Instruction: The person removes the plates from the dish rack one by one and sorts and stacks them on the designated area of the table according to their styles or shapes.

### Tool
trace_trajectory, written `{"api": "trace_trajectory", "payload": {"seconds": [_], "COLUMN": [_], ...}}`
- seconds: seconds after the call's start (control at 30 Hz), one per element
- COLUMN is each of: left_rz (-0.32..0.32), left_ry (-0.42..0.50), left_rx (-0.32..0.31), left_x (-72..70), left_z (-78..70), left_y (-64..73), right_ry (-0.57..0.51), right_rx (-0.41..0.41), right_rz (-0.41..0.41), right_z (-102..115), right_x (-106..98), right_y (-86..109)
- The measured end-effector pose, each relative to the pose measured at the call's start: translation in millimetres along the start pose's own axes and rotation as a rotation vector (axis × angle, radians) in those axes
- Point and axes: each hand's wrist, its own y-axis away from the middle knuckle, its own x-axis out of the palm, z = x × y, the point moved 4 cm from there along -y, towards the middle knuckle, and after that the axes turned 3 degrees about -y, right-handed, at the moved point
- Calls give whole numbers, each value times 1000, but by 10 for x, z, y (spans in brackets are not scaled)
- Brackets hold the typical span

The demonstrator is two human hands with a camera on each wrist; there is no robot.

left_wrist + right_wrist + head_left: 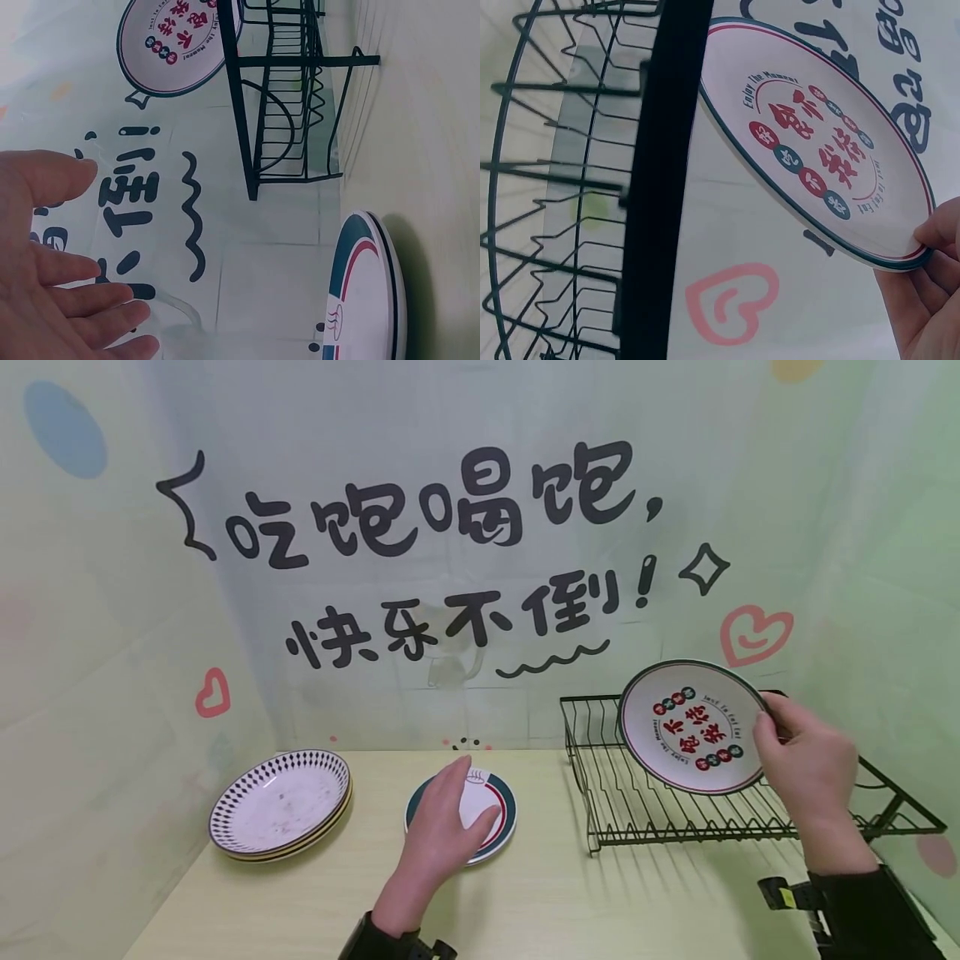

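My right hand [806, 760] pinches the edge of a round white plate [693, 727], thumb on its face and fingers behind. Red and teal printing and a dark green rim mark this plate, which is tilted above the black wire dish rack [690, 841]. In the right wrist view the plate [795, 67] appears beyond the rack's dark bar [666, 180]. Nothing is in my left hand [442, 831], whose fingers are extended and thumb spread. It hovers over another plate with a teal and red border [507, 810], partly hiding it; the left wrist view shows a gap between hand and plate [367, 292].
Several stacked plates [281, 802] with a dark diamond-patterned rim stand at the left of the pale wooden table [525, 910]. Behind is a printed curtain [450, 410] with large dark characters. The rack occupies the table's right side, near the green side curtain.
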Motion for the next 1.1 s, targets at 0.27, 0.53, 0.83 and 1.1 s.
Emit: {"api": "trace_trajectory", "payload": {"seconds": [0.27,0.53,0.83,1.1], "left_rz": [-29,-46,-43,-66], "left_ry": [34,65,99,138], "left_rx": [-11,-19,-25,-8], "left_x": [-8,5,-3,17], "left_z": [-52,-87,-166,-212], "left_y": [-8,-14,-22,-37], "right_ry": [-48,-163,-307,-400], "right_rx": [-23,13,98,229], "right_rz": [-9,9,57,114], "right_z": [182,362,464,520], "right_x": [78,160,302,442], "right_y": [66,127,194,293]}}
